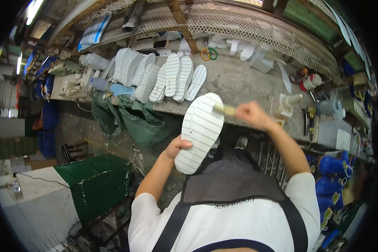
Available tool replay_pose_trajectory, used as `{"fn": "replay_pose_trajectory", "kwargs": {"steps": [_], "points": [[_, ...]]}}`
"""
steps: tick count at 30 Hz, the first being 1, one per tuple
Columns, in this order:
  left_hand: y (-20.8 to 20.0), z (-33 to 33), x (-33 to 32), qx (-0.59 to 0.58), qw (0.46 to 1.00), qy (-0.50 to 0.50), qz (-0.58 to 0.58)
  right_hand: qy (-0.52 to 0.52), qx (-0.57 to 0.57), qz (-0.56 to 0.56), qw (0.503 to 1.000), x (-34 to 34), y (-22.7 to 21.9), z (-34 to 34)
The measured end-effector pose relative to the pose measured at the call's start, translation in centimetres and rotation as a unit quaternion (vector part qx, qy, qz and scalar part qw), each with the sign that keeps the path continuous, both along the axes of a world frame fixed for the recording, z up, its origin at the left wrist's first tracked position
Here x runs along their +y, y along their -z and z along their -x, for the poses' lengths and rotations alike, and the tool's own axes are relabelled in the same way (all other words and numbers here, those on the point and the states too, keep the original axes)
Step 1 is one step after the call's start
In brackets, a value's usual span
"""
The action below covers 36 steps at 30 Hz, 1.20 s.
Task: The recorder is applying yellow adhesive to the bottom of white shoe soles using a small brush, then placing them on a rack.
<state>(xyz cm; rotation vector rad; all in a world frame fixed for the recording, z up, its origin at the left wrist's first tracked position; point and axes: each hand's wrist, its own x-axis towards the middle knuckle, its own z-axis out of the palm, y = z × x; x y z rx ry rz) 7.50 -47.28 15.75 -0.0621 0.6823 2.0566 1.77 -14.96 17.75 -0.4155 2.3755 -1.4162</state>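
My left hand grips white shoe insoles with wavy grey lines, thumb on top near the lower left edge. They look like two overlapping pieces, tilted in front of the bench edge. My right hand is closed around a short, pale yellowish brush, slightly blurred. Its tip meets the upper right part of the insoles; whether it presses on them I cannot tell. Close to my right hand, on the bench, stands a whitish container with a cream-coloured piece sticking up from it.
On the concrete bench lie striped insoles in several stacks. Behind them are scissors with orange and green handles. Bottles and tools stand at the right. Green cloth hangs off the front edge; a mesh shelf runs above.
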Motion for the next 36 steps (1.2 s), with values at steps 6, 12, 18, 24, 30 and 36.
{"fn": "replay_pose_trajectory", "kwargs": {"steps": [6,12,18,24,30,36], "points": [[-2.4,-0.4,-1.6,0.099,0.982,0.018,0.159,-0.119,0.117,-0.181,0.969,-3.1,-6.6,2.2],[-1.2,1.9,0.4,0.179,0.952,-0.043,0.244,0.010,0.168,-0.224,0.960,-0.9,-8.9,5.4],[-5.0,8.0,7.4,0.017,0.987,-0.157,0.020,-0.044,0.241,-0.178,0.953,-4.8,-4.7,-2.3],[-3.6,10.2,15.7,0.109,0.938,-0.316,0.088,0.286,0.108,0.001,0.952,1.3,-4.6,-5.2],[-9.6,11.0,26.7,0.221,0.904,-0.362,0.048,0.354,0.138,-0.011,0.925,5.5,-7.6,-3.9],[-18.6,15.5,33.9,0.351,0.910,-0.222,-0.004,0.438,0.481,-0.200,0.732,14.4,-18.0,2.1]]}}
